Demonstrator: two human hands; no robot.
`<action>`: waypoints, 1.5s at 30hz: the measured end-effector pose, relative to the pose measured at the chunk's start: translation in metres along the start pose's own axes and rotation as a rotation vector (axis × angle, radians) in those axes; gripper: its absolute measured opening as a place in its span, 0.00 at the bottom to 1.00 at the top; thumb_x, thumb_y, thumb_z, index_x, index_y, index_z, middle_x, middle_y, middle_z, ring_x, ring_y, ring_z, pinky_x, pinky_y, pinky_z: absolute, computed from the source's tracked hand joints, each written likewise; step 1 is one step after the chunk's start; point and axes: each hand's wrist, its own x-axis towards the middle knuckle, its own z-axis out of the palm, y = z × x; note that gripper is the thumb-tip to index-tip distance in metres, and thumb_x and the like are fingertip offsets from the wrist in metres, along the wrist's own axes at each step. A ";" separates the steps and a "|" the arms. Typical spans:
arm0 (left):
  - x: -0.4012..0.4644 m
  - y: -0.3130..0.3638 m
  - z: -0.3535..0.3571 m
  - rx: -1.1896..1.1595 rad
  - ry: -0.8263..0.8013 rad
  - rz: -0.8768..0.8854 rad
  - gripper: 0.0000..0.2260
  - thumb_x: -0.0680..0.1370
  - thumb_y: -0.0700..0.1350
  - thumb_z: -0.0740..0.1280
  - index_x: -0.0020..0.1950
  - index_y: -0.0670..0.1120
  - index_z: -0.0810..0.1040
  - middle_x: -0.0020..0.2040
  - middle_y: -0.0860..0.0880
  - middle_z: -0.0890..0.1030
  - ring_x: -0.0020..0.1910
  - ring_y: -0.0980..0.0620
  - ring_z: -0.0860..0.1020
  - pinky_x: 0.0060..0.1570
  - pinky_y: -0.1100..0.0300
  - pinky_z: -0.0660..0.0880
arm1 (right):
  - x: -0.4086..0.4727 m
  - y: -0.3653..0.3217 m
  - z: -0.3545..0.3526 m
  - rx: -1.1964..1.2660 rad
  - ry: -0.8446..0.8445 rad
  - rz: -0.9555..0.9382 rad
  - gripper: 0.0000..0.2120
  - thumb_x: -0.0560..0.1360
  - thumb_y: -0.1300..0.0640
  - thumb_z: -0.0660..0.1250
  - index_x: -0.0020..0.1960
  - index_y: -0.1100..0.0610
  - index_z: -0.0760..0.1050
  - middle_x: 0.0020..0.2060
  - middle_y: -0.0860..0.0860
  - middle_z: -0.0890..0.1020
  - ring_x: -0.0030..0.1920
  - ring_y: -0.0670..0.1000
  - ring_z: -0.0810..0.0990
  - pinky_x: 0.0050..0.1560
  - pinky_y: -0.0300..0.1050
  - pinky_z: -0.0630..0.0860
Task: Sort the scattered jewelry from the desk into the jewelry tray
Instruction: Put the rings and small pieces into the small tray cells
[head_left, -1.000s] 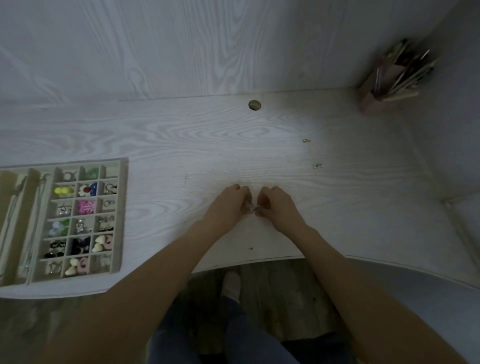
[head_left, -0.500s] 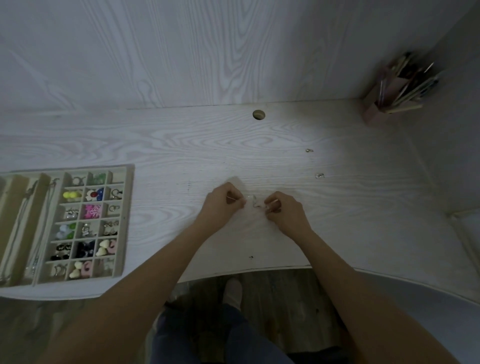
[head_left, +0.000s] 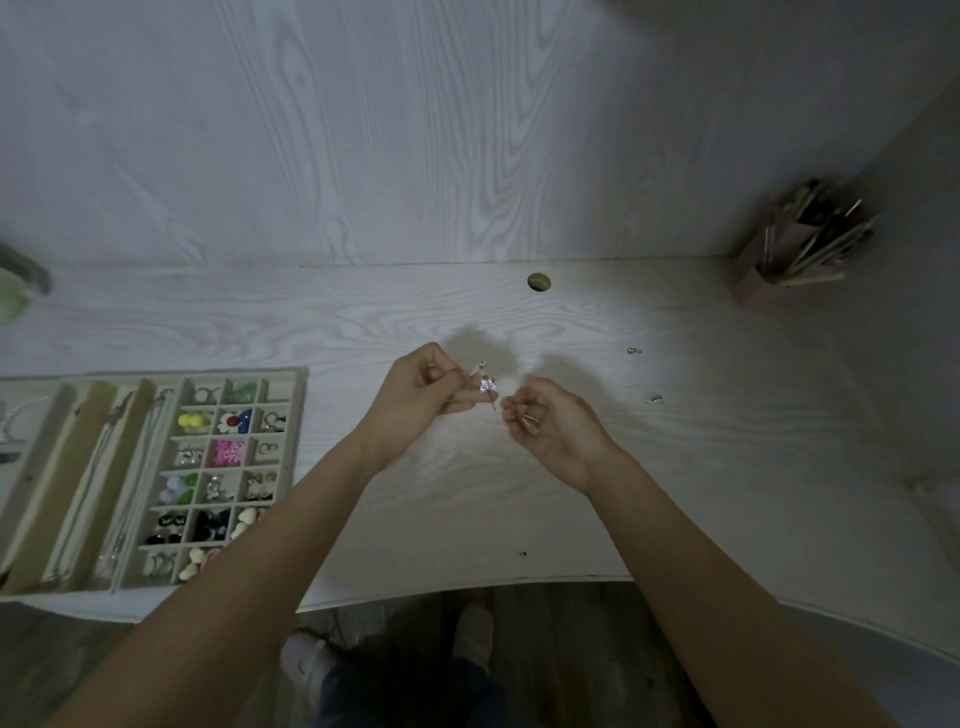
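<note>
Two hands worked above the middle of the worktop: the left hand pinched a small glinting earring between thumb and curled fingers, lifted clear of the surface, while the right hand sat just beside it with fingers curled, seemingly pinching a tiny second piece, though the view was too dim and small to be sure. The step in hand looked like gathering or pairing a picked-up item before stowing it. The next move would call for carrying it left to the jewelry tray at the worktop's left front edge and dropping it into a compartment, ideally one of the less filled cells in the grid, with care not to let so small a piece slip. Two loose pieces were left on the worktop toward the right, well apart from the tray. One brush holder stood in the far right corner.
</note>
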 end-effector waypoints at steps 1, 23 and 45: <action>-0.001 0.004 -0.004 0.001 0.009 0.010 0.07 0.79 0.34 0.60 0.42 0.41 0.69 0.50 0.34 0.81 0.47 0.46 0.84 0.50 0.58 0.79 | 0.000 -0.001 0.007 -0.027 -0.006 0.022 0.14 0.79 0.54 0.62 0.36 0.58 0.71 0.32 0.52 0.77 0.29 0.47 0.75 0.31 0.37 0.75; -0.043 0.013 -0.202 0.075 0.491 0.041 0.05 0.74 0.33 0.68 0.40 0.40 0.76 0.35 0.44 0.80 0.37 0.53 0.83 0.43 0.62 0.79 | 0.057 0.047 0.196 -0.534 -0.117 -0.108 0.04 0.74 0.63 0.69 0.40 0.57 0.78 0.36 0.53 0.80 0.30 0.46 0.70 0.30 0.35 0.67; -0.001 -0.036 -0.219 0.913 0.420 -0.110 0.04 0.76 0.41 0.67 0.42 0.44 0.75 0.41 0.46 0.80 0.41 0.47 0.78 0.39 0.55 0.76 | 0.110 0.097 0.220 -1.085 0.102 -0.436 0.05 0.72 0.60 0.72 0.46 0.61 0.83 0.44 0.54 0.84 0.44 0.48 0.80 0.45 0.37 0.72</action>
